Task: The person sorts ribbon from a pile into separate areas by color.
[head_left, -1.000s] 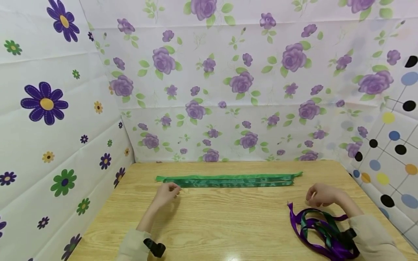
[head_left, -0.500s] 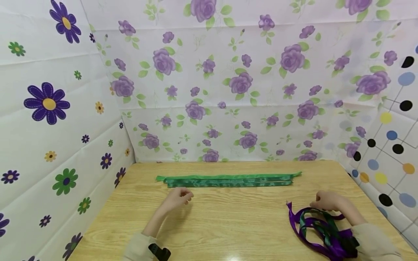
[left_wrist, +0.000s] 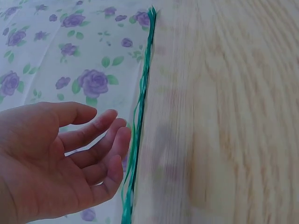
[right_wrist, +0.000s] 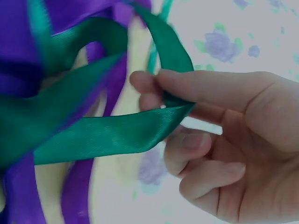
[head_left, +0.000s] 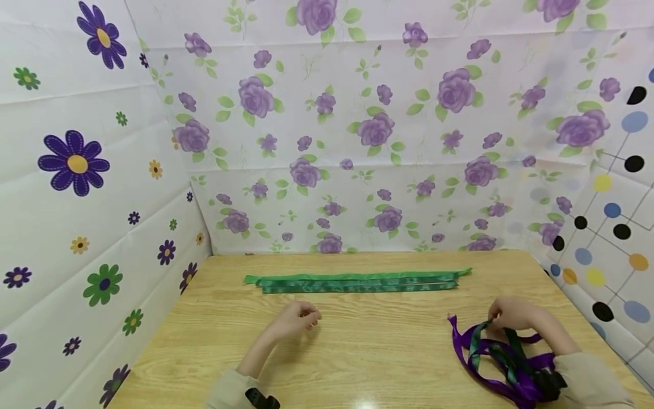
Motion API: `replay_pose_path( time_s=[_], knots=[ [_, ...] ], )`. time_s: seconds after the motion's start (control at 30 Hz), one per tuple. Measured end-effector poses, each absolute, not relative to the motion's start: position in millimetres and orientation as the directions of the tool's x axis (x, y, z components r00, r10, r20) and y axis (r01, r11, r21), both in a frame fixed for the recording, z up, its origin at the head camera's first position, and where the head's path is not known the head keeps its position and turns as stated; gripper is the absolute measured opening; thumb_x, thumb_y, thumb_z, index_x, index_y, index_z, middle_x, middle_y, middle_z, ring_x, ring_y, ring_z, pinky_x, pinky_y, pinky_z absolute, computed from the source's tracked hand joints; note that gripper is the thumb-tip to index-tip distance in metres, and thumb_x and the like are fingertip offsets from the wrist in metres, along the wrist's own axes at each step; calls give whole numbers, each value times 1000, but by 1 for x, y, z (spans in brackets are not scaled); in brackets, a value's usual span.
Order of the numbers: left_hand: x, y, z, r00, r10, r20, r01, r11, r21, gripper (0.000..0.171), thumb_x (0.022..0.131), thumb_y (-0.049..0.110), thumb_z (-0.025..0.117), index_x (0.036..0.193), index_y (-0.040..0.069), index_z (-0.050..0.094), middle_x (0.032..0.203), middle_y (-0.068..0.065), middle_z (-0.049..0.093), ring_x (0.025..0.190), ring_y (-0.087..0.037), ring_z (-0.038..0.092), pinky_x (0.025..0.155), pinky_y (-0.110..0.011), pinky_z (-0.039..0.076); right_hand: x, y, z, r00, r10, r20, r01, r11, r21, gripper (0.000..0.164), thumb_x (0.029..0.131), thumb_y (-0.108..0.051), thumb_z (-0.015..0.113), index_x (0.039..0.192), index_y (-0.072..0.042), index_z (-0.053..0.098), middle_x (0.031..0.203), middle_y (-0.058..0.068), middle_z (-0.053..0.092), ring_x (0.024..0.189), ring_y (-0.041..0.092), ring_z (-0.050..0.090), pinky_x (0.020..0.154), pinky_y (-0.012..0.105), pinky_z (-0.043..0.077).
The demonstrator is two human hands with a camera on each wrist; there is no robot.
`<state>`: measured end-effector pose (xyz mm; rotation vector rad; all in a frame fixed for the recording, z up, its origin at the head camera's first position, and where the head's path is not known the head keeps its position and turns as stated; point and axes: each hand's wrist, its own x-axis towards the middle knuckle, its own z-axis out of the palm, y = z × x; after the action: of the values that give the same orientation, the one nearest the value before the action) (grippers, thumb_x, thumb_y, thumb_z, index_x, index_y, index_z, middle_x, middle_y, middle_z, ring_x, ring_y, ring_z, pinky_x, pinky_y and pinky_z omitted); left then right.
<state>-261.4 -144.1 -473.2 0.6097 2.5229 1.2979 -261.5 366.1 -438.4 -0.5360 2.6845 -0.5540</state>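
My right hand (head_left: 513, 313) pinches a loop of dark green satin ribbon (right_wrist: 107, 133) between thumb and fingers, as the right wrist view shows. That ribbon belongs to a tangled pile with purple ribbon (head_left: 462, 341) at the table's right front. My left hand (head_left: 293, 321) hovers over the table left of centre, fingers loosely bent and holding nothing. Behind it, several green ribbons (head_left: 357, 282) lie straight, side by side, across the back of the table. One of them is a lighter green strip (head_left: 327, 277) along the far side.
The wooden table (head_left: 357, 352) ends at a floral cloth backdrop (head_left: 347, 199). A flower-print cloth (head_left: 102, 227) stands on the left and a dotted cloth (head_left: 613, 255) on the right. Dark wrist cameras sit at both sleeves.
My left hand has moved right and nearer, away from the laid-out green ribbons. My right hand has come down to the tangled pile and taken hold of the dark green ribbon.
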Motion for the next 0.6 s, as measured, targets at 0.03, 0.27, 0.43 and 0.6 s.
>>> replay_pose_path(
  time_s=[0.03, 0.27, 0.43, 0.6],
  knots=[
    [-261, -141, -473, -881, 473, -23, 253, 511, 822, 29, 102, 18, 50, 105, -6, 66, 95, -24, 66, 83, -37, 65, 72, -45, 55, -262, 365, -436, -862, -455, -222, -320, 829, -459, 9, 87, -9, 64, 81, -7, 71, 77, 0, 65, 63, 8, 51, 56, 25, 42],
    [-259, -115, -463, -840, 541, -36, 247, 441, 863, 29, 102, 21, 49, 109, -1, 66, 101, -27, 66, 89, -42, 65, 79, -52, 53, -254, 338, -402, -797, -603, -7, -493, 658, -568, 14, 95, -18, 62, 81, -16, 62, 63, -11, 47, 50, -2, 37, 49, 21, 35],
    [-255, -90, -445, -767, 641, -34, 289, 392, 873, 28, 102, 25, 49, 120, 8, 63, 107, -18, 66, 88, -25, 66, 81, -38, 55, -240, 309, -372, -774, -626, 91, -556, 605, -570, 9, 95, -23, 62, 86, -21, 64, 64, -10, 47, 54, -2, 38, 50, 23, 35],
    [-249, -62, -423, -667, 745, -14, 363, 341, 867, 38, 103, 33, 45, 136, 16, 50, 123, -7, 62, 103, -10, 62, 87, -26, 51, -229, 278, -350, -788, -607, 105, -548, 612, -570, 6, 94, -28, 64, 90, -24, 66, 69, -5, 55, 58, 3, 44, 52, 25, 37]
  ],
)
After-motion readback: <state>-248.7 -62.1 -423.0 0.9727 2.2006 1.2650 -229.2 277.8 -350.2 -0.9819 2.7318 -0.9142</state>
